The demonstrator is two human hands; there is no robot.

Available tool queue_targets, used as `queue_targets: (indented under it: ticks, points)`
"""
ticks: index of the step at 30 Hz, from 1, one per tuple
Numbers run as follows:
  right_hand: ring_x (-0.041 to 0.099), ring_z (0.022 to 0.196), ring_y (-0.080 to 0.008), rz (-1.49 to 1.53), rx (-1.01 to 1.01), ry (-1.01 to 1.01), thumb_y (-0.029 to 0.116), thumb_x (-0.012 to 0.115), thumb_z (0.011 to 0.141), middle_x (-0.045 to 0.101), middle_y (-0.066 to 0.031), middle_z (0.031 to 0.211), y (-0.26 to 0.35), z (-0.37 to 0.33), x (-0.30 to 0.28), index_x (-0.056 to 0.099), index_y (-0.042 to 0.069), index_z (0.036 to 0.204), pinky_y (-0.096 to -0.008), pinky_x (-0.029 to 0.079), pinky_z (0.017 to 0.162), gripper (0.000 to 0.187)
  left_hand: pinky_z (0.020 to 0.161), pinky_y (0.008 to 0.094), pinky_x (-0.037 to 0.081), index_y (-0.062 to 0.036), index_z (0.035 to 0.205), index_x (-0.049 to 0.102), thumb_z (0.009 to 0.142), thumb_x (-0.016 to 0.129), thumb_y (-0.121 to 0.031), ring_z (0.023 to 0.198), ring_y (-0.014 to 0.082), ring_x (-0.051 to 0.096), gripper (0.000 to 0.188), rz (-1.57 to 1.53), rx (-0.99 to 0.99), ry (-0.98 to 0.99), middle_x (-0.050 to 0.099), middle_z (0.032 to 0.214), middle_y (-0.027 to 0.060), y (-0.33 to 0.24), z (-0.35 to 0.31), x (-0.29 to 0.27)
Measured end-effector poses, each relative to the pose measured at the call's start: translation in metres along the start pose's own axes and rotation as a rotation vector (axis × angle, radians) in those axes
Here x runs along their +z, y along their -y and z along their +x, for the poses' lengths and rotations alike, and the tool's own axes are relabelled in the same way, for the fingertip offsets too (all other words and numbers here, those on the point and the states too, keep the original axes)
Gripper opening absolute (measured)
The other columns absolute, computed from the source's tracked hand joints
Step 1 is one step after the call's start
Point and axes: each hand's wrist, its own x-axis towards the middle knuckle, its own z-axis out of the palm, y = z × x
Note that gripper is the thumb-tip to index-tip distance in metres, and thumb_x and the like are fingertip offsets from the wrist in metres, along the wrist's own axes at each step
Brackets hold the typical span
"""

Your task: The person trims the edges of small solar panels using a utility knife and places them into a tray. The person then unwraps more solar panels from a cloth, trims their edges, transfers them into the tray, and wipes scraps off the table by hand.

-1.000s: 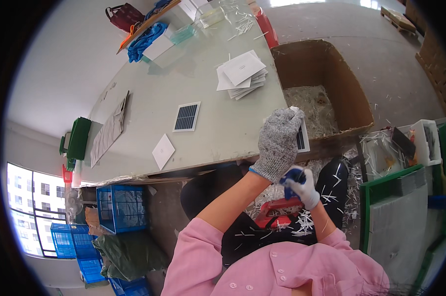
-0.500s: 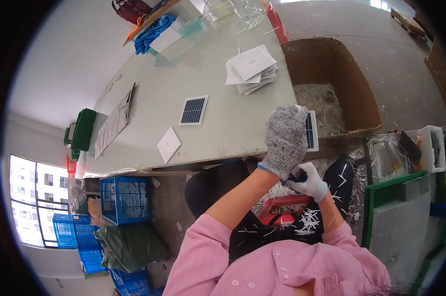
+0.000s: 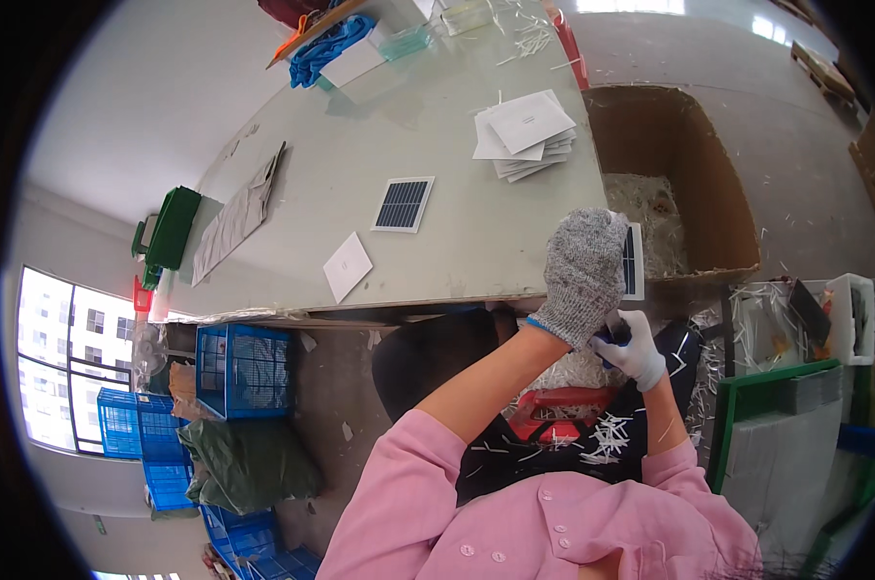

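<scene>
Fingers of the grey-knit-gloved left hand (image 3: 584, 271) close over a small, white-bordered dark solar panel (image 3: 635, 261) at the right corner of the pale grey-green desk (image 3: 466, 237) (their tips are hidden from here). Just below and to the right, the white-gloved right hand (image 3: 638, 354) wraps a dark blue-handled tool (image 3: 615, 331); it has drawn closer to the left hand, which seems to put the tool within working reach of the panel.

Leftmost in the room stands a large gridded window (image 3: 56, 358), then blue plastic crates (image 3: 244, 372). Across the desk lie a folded grey sheet (image 3: 244, 215), a white square card (image 3: 348, 267), a second solar panel (image 3: 403, 205) face up and a stack of white rectangular pieces (image 3: 531, 128). Beyond its right edge, a brown cardboard box (image 3: 732, 188) holds pale scraps (image 3: 658, 232).
</scene>
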Motion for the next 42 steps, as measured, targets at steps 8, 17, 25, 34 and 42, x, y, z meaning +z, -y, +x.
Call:
queue_targets:
  ticks: [8,17,25,34,42]
  points:
    - [0.056,0.062,-0.0052,0.085,-0.113,-0.272,0.007,0.065,0.079,0.061,-0.0005,0.069,-0.017,0.046,-0.022,0.061,0.0,0.08,-0.0211,0.045,0.056,0.008,0.085,0.0455,0.045,-0.0052,0.109,0.058,0.075,0.061,-0.014,0.097,0.0338,0.056,0.035,-0.018,0.015,-0.061,0.058,0.102,0.0145,0.0,0.0,-0.001]
    - [0.059,0.063,-0.0094,0.352,0.152,-0.269,0.008,0.074,0.072,0.063,-0.0033,0.075,-0.043,0.006,-0.003,0.062,0.002,0.081,-0.0256,0.049,0.059,0.016,0.083,0.0452,0.045,-0.0048,0.108,0.059,0.076,0.06,-0.014,0.096,0.0334,0.055,0.034,-0.016,0.006,-0.034,0.057,0.099,0.0151,-0.002,0.005,0.001]
    - [0.062,0.082,-0.0143,0.28,0.058,-0.494,-0.004,0.057,0.087,0.061,-0.0089,0.094,-0.02,0.001,0.027,0.047,-0.001,0.119,-0.0244,0.051,0.073,0.034,0.082,0.0454,0.045,-0.0051,0.115,0.059,0.079,0.062,-0.015,0.096,0.0329,0.056,0.037,-0.02,0.0,-0.05,0.059,0.101,0.0135,0.002,0.003,-0.005]
    - [0.059,0.081,-0.0119,0.343,-0.29,-0.508,0.02,0.039,0.101,0.061,-0.002,0.095,-0.115,0.12,0.023,0.051,0.004,0.116,-0.0287,0.051,0.075,0.024,0.083,0.0459,0.045,-0.0061,0.113,0.061,0.076,0.062,-0.014,0.095,0.0349,0.057,0.038,-0.11,0.07,0.049,0.06,0.1,0.0149,-0.009,0.014,-0.006]
    - [0.061,0.074,-0.0084,0.638,0.244,-0.461,0.011,0.063,0.087,0.061,-0.0024,0.084,0.042,0.02,-0.008,0.058,0.001,0.098,-0.0237,0.051,0.06,0.016,0.087,0.0407,0.047,-0.0064,0.106,0.066,0.078,0.057,0.0,0.098,0.0309,0.06,0.03,-0.269,-0.053,-0.024,0.063,0.1,0.0129,0.014,0.004,-0.024]
